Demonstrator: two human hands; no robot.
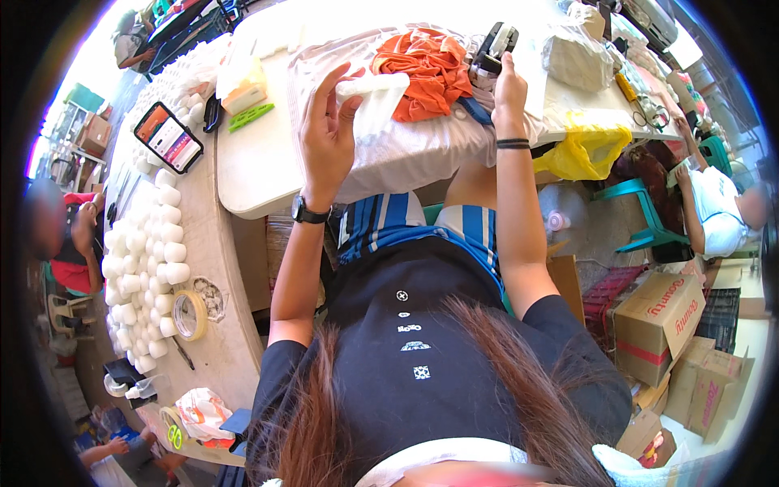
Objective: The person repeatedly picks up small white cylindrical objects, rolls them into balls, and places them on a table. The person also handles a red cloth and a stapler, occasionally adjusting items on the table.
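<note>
My left hand (pixel 327 130) holds a rolled white cloth piece (pixel 375 97) above the white table (pixel 251 162), fingers curled around its left end. My right hand (pixel 508 89) grips a black stapler-like tool (pixel 493 47) at the far side of the table. Between the hands lies a crumpled orange cloth (pixel 426 69) on a white fabric sheet (pixel 422 146). A black watch sits on my left wrist and a black band on my right.
Several white rolls (pixel 146 260) cover the bench on the left, with a tape roll (pixel 191 315) and a phone (pixel 168 136). A tissue box (pixel 241 85) and a green comb (pixel 251 117) lie nearby. A yellow bag (pixel 580 152) hangs at the right; cardboard boxes (pixel 657 325) and a seated person (pixel 718 207) beyond.
</note>
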